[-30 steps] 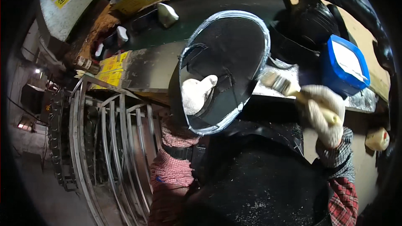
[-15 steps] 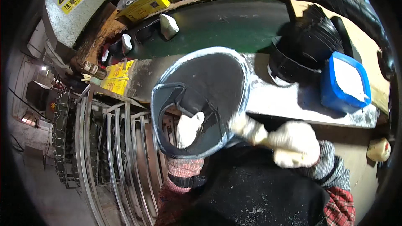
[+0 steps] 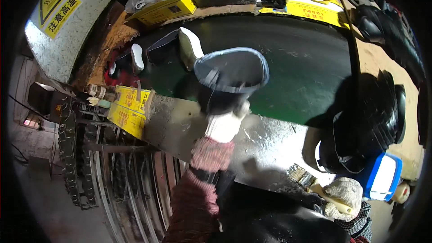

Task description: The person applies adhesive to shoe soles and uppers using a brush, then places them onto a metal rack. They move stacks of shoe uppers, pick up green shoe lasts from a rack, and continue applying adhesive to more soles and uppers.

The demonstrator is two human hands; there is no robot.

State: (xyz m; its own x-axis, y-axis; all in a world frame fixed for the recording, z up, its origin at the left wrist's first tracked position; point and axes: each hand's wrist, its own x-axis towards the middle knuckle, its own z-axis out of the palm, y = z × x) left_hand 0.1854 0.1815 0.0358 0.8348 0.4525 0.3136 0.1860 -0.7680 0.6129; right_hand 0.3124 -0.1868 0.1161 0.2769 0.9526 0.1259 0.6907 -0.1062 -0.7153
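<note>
Holding a black tube (image 3: pixel 231 75) just above centre.
Gripping its lower end with outstretched left hand (image 3: pixel 224 126) (somewhat blurred); clutching a brush (image 3: pixel 302 178), lower right, with curled fingers of right hand (image 3: pixel 344 197).

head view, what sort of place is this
Probably a footwear workshop: what look like white-soled boots lie on a dark green worktop, and the gloved right hand holds a wide brush.

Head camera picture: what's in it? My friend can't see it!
A gloved left hand holds a black, pale-rimmed, tube-like piece over a dark green surface. The gloved right hand grips a brush beside a blue tub. A metal rack stands lower left.
</note>
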